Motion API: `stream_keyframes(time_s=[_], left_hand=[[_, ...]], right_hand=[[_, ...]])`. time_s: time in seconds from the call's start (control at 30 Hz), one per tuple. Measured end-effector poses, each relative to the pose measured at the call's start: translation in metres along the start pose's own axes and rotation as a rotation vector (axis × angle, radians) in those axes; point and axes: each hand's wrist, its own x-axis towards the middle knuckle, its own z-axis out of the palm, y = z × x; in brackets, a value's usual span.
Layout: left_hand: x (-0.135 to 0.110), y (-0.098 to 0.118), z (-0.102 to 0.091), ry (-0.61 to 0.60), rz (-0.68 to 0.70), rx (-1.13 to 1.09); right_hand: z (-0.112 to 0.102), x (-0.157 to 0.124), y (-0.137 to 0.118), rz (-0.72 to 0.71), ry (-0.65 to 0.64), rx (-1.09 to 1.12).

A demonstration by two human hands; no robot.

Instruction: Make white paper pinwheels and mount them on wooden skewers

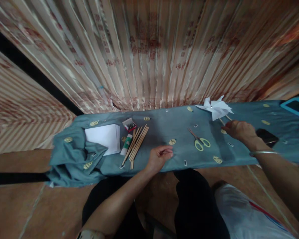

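My right hand (239,130) is closed round the wooden stick of a white paper pinwheel (216,107), which lies at the far right of the blue cloth (164,132). My left hand (159,157) rests near the cloth's front edge with its fingers loosely curled; I see nothing in it. Yellow-handled scissors (199,141) lie between the two hands. A bundle of wooden sticks (137,144) lies left of my left hand.
A stack of white paper (104,137), a glue tube (126,144) and a small box of pins (130,125) sit at the left. A dark phone (267,136) and a blue-framed tablet (297,107) lie at the right. A curtain hangs behind.
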Motion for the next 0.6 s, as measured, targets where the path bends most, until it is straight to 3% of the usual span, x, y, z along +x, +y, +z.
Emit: stream_keyframes(time_s=[0.2, 0.4, 0.6], left_hand=[[-0.008, -0.001, -0.008, 0.012, 0.009, 0.038], [-0.018, 0.002, -0.019, 0.022, 0.049, 0.069], [-0.026, 0.006, -0.038, 0.054, 0.106, 0.138]], right_hand=[[-0.007, -0.05, -0.083, -0.207, 0.013, 0.117], [-0.008, -0.108, -0.177, -0.326, 0.074, 0.585], [0.009, -0.129, -0.22, -0.411, 0.043, 0.791]])
